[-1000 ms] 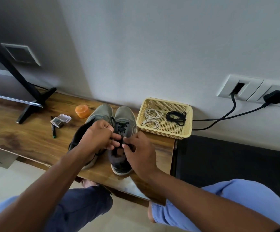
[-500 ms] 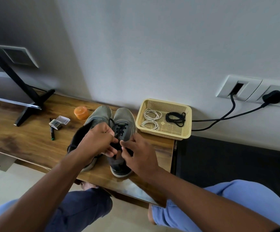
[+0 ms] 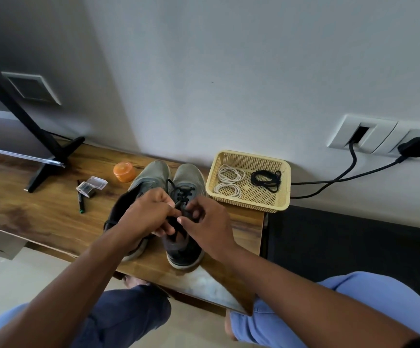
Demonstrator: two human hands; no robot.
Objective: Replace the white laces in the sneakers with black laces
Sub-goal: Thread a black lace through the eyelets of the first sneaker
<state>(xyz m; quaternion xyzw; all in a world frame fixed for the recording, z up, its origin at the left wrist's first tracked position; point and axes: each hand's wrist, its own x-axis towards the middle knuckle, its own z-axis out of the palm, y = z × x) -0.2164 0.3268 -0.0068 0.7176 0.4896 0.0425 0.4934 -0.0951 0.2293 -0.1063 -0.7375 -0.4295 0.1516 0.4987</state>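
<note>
A long wooden shelf (image 3: 40, 217) runs along the wall, its right end cut off just past a cream mesh basket (image 3: 285, 187). Two grey sneakers stand side by side near that end, long axes running from the near edge toward the wall, toes at the wall and heels at the person. The right sneaker (image 3: 187, 177) carries a black lace (image 3: 182, 194) through its eyelets; the left sneaker (image 3: 151, 175) sits just beside it, its opening dark. There is open wood to the left of the shoes; the basket crowds them on the right.

Both forearms reach in from below and meet over the right sneaker's tongue. The left hand (image 3: 146, 214) has fingers curled, pinching the lace. The right hand (image 3: 206, 224) pinches it too.

The basket holds two white lace coils (image 3: 229, 182) and a spare black lace (image 3: 266, 180).
</note>
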